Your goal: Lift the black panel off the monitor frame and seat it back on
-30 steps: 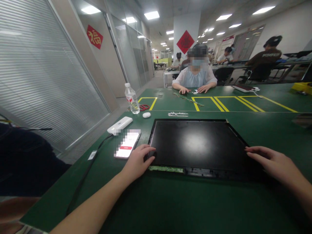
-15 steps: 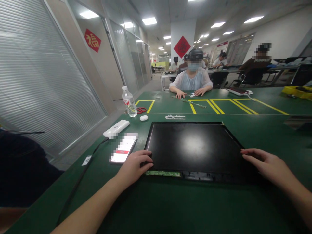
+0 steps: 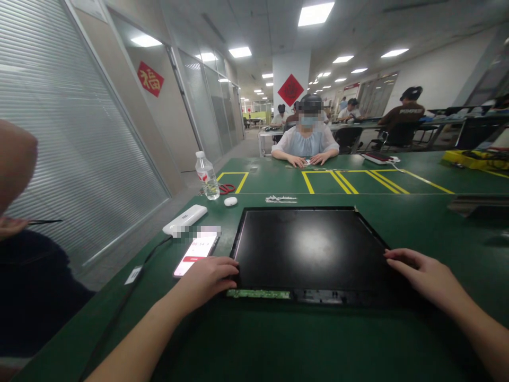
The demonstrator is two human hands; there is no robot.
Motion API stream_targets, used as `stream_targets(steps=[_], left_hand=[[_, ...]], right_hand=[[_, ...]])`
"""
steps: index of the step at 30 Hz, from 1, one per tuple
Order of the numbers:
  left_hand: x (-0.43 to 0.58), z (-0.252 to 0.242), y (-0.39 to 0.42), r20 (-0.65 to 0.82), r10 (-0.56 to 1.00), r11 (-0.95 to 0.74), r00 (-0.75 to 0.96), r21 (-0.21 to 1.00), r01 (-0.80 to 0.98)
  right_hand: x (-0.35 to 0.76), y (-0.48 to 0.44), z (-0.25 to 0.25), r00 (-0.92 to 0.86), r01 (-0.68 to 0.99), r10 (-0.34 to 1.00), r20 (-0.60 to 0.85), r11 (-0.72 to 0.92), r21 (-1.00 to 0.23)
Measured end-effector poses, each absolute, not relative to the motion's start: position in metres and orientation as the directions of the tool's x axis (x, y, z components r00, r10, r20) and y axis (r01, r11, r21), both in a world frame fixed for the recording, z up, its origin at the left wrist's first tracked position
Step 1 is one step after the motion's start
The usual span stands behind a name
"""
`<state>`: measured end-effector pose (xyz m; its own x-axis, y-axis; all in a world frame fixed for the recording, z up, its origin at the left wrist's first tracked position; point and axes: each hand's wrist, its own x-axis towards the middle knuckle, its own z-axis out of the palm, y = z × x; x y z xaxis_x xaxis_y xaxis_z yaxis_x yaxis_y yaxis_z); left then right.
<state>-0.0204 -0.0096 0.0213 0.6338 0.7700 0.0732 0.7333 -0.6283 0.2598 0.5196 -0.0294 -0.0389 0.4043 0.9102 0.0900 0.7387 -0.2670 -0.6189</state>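
A black display panel (image 3: 302, 249) lies flat on the green table, its dark screen facing up and reflecting a ceiling light. Along its near edge runs a green circuit board strip (image 3: 258, 294), beside a black section of the frame. My left hand (image 3: 212, 276) is closed on the panel's left edge, near the lower left corner, with thumb and fingers at the rim. On the opposite side, my right hand (image 3: 415, 268) pinches the right edge between thumb and fingers. A lit phone (image 3: 194, 253) lies just beyond my left hand.
Left of the panel are a white power bank (image 3: 185, 220) with a cable, a white earbud case (image 3: 230, 201), a water bottle (image 3: 207, 178) and red-handled scissors (image 3: 227, 188). White scraps (image 3: 280, 199) lie behind the panel. A masked person (image 3: 305, 140) sits opposite; another person's arm (image 3: 16, 164) shows at left.
The view has tilted up slightly. Both my hands keep their places at the panel's sides. The person opposite has brought their hands closer together. An arm has come into view at the left.
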Motion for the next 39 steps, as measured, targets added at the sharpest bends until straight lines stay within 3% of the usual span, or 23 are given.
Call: stream_targets(steps=[10,16,21,24,29,34,39], left_hand=[[-0.014,0.023,-0.018,0.088,0.724,-0.685,0.684,0.209,0.698],[-0.021,0.014,-0.014,0.120,0.780,-0.608,0.615,0.378,0.698],[-0.026,-0.003,-0.008,0.212,0.883,-0.466,0.419,0.502,0.728],[-0.025,-0.011,-0.007,0.217,0.929,-0.371,0.301,0.532,0.761],[-0.019,-0.019,-0.006,0.157,0.967,-0.254,0.202,0.493,0.832],[-0.012,-0.018,-0.005,0.088,0.972,-0.233,0.216,0.398,0.887],[-0.012,-0.012,-0.004,0.128,0.966,-0.258,0.224,0.492,0.832]], right_hand=[[0.531,-0.026,-0.055,0.387,0.745,0.914,0.118,-0.234,-0.625],[0.523,-0.030,-0.044,0.399,0.721,0.913,0.086,-0.254,-0.645],[0.517,-0.034,-0.030,0.455,0.624,0.890,0.002,-0.318,-0.714],[0.518,-0.035,-0.023,0.474,0.654,0.877,0.082,-0.288,-0.699],[0.525,-0.034,-0.022,0.533,0.688,0.840,0.104,-0.358,-0.631],[0.527,-0.032,-0.031,0.469,0.731,0.879,0.081,-0.335,-0.594],[0.521,-0.032,-0.032,0.450,0.742,0.893,0.025,-0.358,-0.567]])
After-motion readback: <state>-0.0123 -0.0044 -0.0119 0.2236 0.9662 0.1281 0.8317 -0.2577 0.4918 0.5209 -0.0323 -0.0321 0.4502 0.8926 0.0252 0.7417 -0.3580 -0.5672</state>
